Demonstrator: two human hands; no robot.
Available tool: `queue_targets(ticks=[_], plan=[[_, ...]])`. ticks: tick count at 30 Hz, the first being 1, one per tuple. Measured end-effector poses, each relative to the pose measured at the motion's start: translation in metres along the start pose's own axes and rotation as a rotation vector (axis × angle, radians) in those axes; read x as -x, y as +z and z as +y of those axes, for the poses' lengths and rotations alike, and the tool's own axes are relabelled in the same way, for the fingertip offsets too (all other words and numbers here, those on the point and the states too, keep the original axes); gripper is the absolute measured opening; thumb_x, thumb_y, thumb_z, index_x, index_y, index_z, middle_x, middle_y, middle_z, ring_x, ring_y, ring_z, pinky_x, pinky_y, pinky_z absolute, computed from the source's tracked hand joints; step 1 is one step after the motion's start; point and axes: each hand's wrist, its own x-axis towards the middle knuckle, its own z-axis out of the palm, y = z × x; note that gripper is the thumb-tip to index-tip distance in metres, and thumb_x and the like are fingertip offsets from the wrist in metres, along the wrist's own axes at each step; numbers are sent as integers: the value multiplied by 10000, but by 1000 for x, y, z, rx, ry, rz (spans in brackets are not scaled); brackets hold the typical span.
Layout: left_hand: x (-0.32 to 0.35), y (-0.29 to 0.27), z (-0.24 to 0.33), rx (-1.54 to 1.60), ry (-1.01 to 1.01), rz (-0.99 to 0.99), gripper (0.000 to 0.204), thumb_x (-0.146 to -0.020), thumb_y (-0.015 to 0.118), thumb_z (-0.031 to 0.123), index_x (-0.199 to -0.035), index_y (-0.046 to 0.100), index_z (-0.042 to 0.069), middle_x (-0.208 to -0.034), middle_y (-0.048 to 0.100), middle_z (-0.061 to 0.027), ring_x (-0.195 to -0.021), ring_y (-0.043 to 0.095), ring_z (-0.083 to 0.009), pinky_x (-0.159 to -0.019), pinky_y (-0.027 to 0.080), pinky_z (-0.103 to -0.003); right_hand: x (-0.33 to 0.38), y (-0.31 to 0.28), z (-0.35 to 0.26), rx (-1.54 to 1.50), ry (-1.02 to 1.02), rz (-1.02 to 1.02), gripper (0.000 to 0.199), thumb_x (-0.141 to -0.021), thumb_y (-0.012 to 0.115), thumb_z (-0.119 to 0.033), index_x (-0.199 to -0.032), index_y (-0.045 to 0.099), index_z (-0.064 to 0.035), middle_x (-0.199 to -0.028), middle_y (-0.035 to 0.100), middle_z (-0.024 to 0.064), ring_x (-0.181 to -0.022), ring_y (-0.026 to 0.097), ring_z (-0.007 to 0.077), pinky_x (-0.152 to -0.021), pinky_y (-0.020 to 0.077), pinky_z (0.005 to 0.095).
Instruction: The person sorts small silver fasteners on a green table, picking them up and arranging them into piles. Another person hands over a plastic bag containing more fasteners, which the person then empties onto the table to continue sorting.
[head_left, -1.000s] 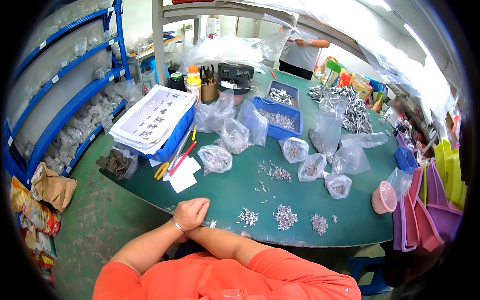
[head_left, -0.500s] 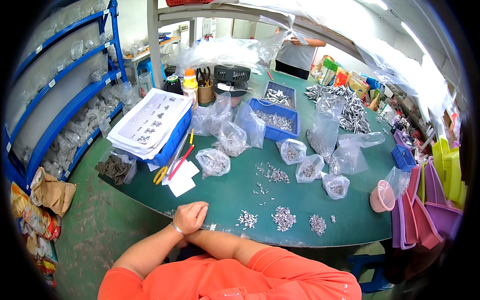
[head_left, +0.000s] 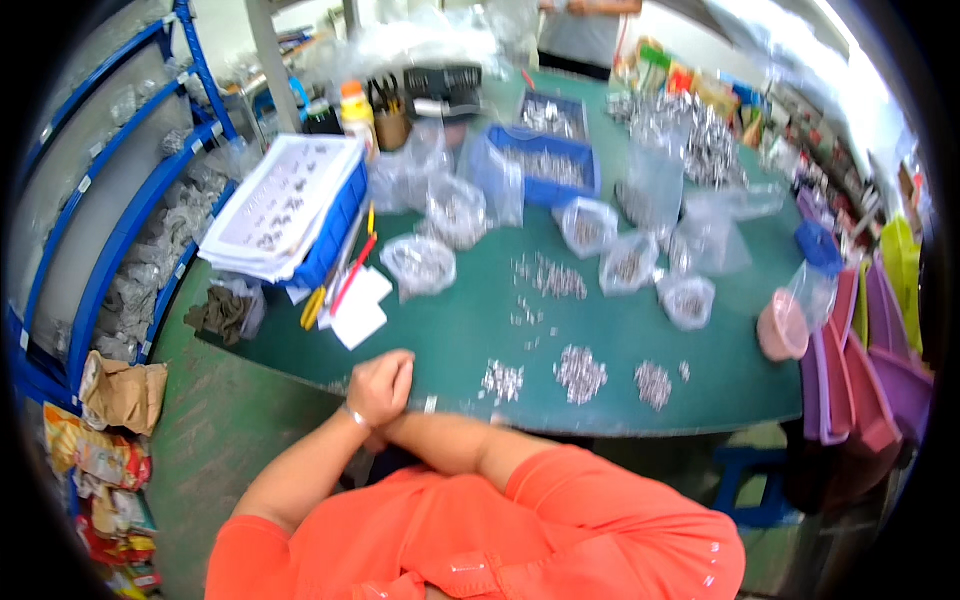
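My left hand [head_left: 382,386], a bracelet at its wrist, is curled into a loose fist at the table's front edge; nothing shows in it. My right forearm [head_left: 440,440] crosses beneath the left wrist, and the right hand is hidden there. To the right lie small piles of short metal parts: a left pile [head_left: 501,380], a middle pile [head_left: 580,374] and a right pile [head_left: 653,384]. Beyond them is a looser scatter of the same parts [head_left: 556,280]. White paper slips [head_left: 360,322], a red pen [head_left: 352,276] and a yellow-handled tool [head_left: 313,308] lie past the fist.
Clear bags of parts, such as one bag [head_left: 418,264], stand across the green table [head_left: 470,330]. A blue bin [head_left: 548,190] and a large metal heap [head_left: 710,150] lie farther back. Papers [head_left: 280,210] sit left, a pink cup [head_left: 783,327] right. Another person [head_left: 580,35] stands behind.
The whole view has tilted and shifted, so the table sits higher in the picture. My arms stay crossed, the left fist at the table edge; nothing was picked up.
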Motion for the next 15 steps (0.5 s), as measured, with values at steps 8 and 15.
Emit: queue_targets(ticks=[8,15], plan=[[-4,-1,4,-4,-49,-20,74,-897,608,8,-962,642,-1,-843,683,-157,-641,655,-302,-590,527,-361,-12,15,-18,305,-218,37,196,-887,615,-210,-918,744,-67,-882,713,145,-802,675,273,-693,514,459],[6,4,-11,72,-119,81,95,-962,571,38,-987,649,-9,-720,585,-5,-577,495,-63,-520,404,-227,165,-55,-49,-125,-184,-171,258,-901,583,-215,-1002,739,-37,-944,715,190,-852,684,321,-746,520,464]])
